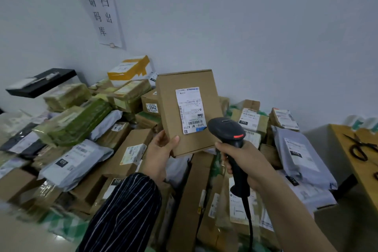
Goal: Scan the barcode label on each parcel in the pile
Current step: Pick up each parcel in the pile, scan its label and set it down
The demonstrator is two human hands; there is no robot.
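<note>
Left hand (pixel 161 150) grips the box (pixel 189 112) by its bottom corner, thumb on front, label (pixel 191 109) facing the camera, above the pile (pixel 114 149). Right hand (pixel 243 161), just beside, is wrapped round the scanner (pixel 231 141), whose head sits by the label's lower edge.

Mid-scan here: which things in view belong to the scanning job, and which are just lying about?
Job: cardboard box held by left hand; its barcode label; scanner gripped by right hand; parcel pile.
Lying about: scissors on wooden table; black shelf; wall notice.
</note>
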